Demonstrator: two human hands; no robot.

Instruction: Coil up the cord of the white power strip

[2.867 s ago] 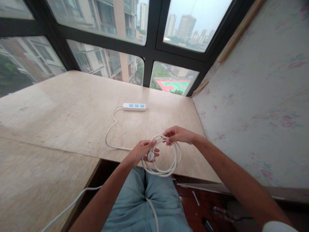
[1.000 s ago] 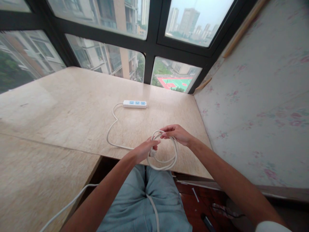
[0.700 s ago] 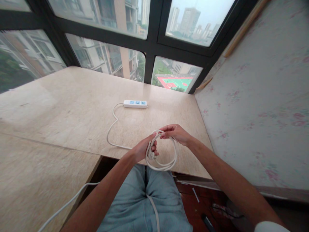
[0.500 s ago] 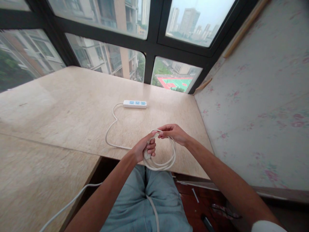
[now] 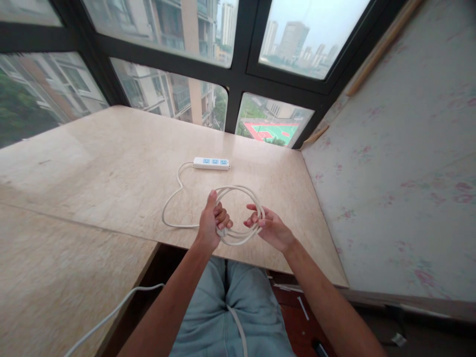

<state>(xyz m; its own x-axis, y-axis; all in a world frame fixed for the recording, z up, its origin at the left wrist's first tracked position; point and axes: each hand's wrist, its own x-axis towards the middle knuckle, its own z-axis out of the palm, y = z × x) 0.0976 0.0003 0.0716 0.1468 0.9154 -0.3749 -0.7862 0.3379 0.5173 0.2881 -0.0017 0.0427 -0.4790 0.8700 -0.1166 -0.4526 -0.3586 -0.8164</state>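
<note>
A white power strip (image 5: 211, 163) with blue sockets lies on the beige stone ledge (image 5: 111, 163). Its white cable runs left in a bend and comes back to a coil of cable (image 5: 238, 191) held over the ledge's front edge. My left hand (image 5: 212, 223) is closed round the left side of the coil, thumb up. My right hand (image 5: 268, 225) grips the coil's right side, fingers curled over the strands. The plug is hidden inside the coil or my left hand.
Large dark-framed windows (image 5: 238, 74) stand behind the ledge. A floral-papered wall (image 5: 401, 163) closes the right side. A second white cable (image 5: 111, 312) hangs off the ledge at lower left, and another strand crosses my jeans (image 5: 238, 332). Small items lie on the dark floor (image 5: 308, 327).
The coil has been lifted and tilted flatter over the ledge. My right hand slid from the coil's top down to its right side. My left hand closed tighter, hiding the plug.
</note>
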